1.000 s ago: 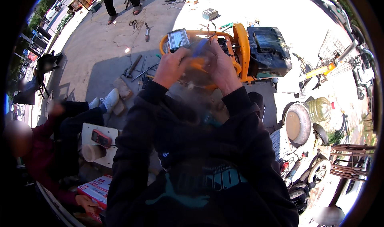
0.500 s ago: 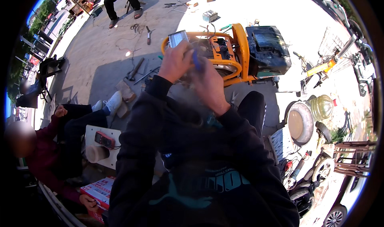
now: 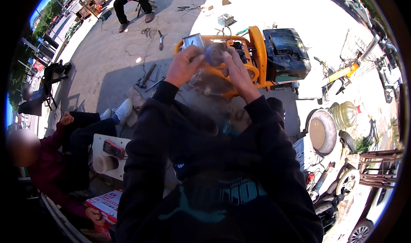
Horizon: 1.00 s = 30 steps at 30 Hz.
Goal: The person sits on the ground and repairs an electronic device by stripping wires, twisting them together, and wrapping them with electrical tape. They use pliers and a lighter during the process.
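A roll of blue tape, slightly blurred, is held up between my two hands over the orange metal frame. My left hand has its fingers bent and pinched at the roll's left side. On the other side my right hand presses its fairly straight fingers against the roll. Whether a strip of tape runs off it I cannot tell. Just behind my left hand a silver finned metal box rests on the frame. A wheel and wiring inside the frame are partly hidden by my hands.
A black box-like seat part adjoins the frame at right. On the ground at left lie a hammer and bricks. A person sits close on my left, beside a stool holding a red meter. Another person sits farther off.
My right hand has moved right and up, away from my left hand, and the blue roll now shows its round face. My left hand has shifted slightly left.
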Motion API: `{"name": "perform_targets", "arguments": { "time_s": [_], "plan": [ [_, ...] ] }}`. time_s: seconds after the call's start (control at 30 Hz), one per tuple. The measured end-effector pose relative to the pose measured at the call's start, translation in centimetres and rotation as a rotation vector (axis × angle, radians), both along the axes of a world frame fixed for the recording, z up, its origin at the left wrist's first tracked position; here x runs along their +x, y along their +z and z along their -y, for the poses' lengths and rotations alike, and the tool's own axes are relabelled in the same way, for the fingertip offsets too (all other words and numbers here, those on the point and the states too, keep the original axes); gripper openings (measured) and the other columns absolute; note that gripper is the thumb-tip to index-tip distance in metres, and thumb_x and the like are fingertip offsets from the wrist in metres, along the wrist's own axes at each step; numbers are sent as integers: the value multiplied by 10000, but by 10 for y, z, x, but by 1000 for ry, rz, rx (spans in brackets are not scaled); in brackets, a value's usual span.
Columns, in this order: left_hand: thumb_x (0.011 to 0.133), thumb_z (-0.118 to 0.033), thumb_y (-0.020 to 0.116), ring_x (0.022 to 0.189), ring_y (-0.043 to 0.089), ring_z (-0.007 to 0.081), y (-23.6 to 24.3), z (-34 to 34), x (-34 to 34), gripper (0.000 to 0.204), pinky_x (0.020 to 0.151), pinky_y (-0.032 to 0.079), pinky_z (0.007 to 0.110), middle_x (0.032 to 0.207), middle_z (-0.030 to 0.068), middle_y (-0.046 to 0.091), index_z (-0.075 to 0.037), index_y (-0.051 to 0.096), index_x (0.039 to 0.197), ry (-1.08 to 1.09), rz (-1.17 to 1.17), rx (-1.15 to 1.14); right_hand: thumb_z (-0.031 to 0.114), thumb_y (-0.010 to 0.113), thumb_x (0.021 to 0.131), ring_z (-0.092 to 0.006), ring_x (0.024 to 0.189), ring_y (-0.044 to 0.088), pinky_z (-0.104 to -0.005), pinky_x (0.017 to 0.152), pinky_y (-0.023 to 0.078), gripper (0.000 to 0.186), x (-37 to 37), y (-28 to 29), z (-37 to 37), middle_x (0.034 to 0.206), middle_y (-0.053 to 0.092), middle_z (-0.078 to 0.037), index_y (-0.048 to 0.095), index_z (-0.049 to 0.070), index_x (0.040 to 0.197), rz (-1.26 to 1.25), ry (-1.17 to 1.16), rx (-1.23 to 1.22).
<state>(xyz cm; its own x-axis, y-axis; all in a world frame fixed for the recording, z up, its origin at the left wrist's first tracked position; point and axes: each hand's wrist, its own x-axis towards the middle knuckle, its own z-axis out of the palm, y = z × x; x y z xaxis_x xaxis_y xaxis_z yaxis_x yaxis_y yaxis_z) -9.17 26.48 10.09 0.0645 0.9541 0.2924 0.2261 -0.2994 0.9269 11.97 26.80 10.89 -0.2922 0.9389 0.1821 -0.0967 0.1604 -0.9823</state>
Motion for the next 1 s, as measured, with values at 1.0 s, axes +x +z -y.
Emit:
{"name": "perform_targets", "arguments": {
  "time_s": [1.0],
  "plan": [
    [991, -84, 661, 728, 745, 164, 1, -6, 25, 146, 671, 570, 324, 809, 101, 753, 27, 698, 1080, 160, -630, 180, 207, 685, 1003, -163, 840, 690, -334, 785, 556, 692, 1, -10, 34, 1144, 704, -80, 338, -3, 1562, -191, 48, -11]
  ]
}}
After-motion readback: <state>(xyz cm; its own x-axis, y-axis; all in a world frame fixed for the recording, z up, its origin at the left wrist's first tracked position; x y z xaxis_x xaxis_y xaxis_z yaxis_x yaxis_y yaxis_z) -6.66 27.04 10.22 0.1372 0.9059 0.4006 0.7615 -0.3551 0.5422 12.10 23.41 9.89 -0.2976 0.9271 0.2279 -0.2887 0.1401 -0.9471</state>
